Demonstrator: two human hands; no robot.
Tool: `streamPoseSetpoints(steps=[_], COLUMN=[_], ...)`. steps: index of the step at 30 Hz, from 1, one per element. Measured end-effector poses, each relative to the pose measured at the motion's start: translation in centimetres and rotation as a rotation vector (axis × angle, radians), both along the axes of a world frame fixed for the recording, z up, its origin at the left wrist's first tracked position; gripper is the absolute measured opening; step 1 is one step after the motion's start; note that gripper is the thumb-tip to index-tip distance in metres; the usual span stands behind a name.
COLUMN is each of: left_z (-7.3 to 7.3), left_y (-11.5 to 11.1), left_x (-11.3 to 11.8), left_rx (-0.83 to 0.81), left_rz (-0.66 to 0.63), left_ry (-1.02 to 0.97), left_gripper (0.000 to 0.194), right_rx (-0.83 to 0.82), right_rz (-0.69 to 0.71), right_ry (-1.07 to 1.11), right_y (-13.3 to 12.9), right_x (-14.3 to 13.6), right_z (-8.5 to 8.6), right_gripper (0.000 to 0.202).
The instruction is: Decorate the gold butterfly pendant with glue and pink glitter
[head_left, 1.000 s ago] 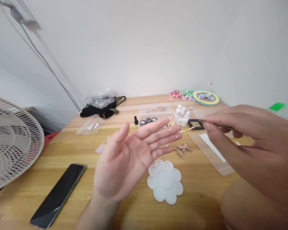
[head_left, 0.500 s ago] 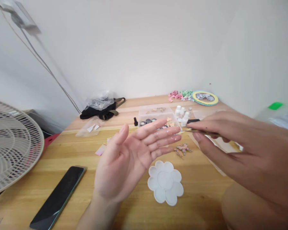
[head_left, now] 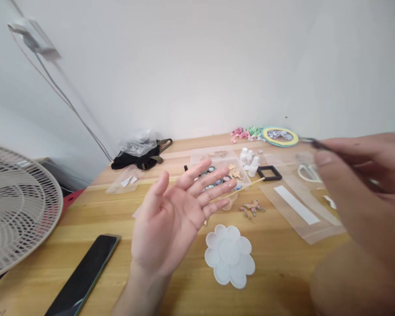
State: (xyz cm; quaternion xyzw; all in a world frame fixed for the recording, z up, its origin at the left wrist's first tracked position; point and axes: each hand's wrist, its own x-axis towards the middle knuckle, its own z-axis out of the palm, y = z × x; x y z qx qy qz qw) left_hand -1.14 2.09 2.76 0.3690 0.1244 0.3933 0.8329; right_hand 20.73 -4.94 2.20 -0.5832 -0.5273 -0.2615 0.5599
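Note:
My left hand (head_left: 173,219) is held palm up over the table, its fingers spread. Small whitish, shiny specks cling to its fingertips. Farther right, my right hand (head_left: 365,184) is raised and closed around dark tweezers (head_left: 327,149) whose thin metallic tip points left. The hand is blurred, and I cannot make out anything at that tip. Below the left fingers lies a white flower-shaped palette (head_left: 229,254). Butterfly-shaped ornaments (head_left: 254,206) rest just beyond the palette. Partly behind my left fingers are a clear plastic box (head_left: 242,164) with small pots and a thin yellowish stick (head_left: 250,186).
White bottles (head_left: 254,166) stand beside a black square frame (head_left: 270,173). Farther back are a yellow-and-blue ring (head_left: 279,137) and pink and green scraps (head_left: 246,133). A phone (head_left: 82,276), a fan (head_left: 19,210), a black bag (head_left: 136,157) and a clear packet (head_left: 296,204) lie around.
My right hand has moved up and right with the tweezers, away from my left fingertips. The left hand has shifted slightly left and remains spread. The frame and packet now show more.

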Motion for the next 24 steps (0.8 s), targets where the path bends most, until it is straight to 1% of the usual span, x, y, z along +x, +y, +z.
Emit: streamPoseSetpoints(steps=[2, 5, 9, 12, 17, 19, 22, 24], left_z=[0.0, -0.1, -0.1, -0.2, -0.4, -0.4, -0.4, -0.4], left_y=[0.0, 0.1, 0.0, 0.0, 0.0, 0.1, 0.2, 0.3], left_x=[0.0, 0.0, 0.0, 0.1, 0.1, 0.0, -0.3, -0.4], left_rx=[-0.005, 0.002, 0.02, 0.023, 0.04, 0.045, 0.053, 0.055], left_rz=[-0.03, -0.055, -0.041, -0.037, -0.032, -0.016, 0.008, 0.017], left_ry=[-0.007, -0.023, -0.046, -0.044, -0.035, -0.036, -0.036, -0.033], left_gripper=[0.055, 0.056, 0.057, 0.057, 0.057, 0.057, 0.056, 0.056], right_rx=[-0.068, -0.146, -0.232, -0.264, -0.261, -0.228, -0.154, -0.124], right_rz=[0.097, 0.232, 0.32, 0.331, 0.289, 0.213, 0.044, -0.001], right_ry=[-0.029, -0.181, -0.199, -0.204, -0.265, -0.285, -0.245, -0.193], right_y=[0.1, 0.5, 1.1, 1.4, 1.6, 1.7, 1.7, 1.5], right_x=[-0.7, -1.8, -2.5, -2.7, -2.5, -2.2, -1.6, -1.2], right_z=[0.3, 0.7, 0.7, 0.7, 0.4, 0.3, 0.2, 0.3], right_gripper=[0.016, 0.012, 0.012, 0.013, 0.015, 0.014, 0.013, 0.012])
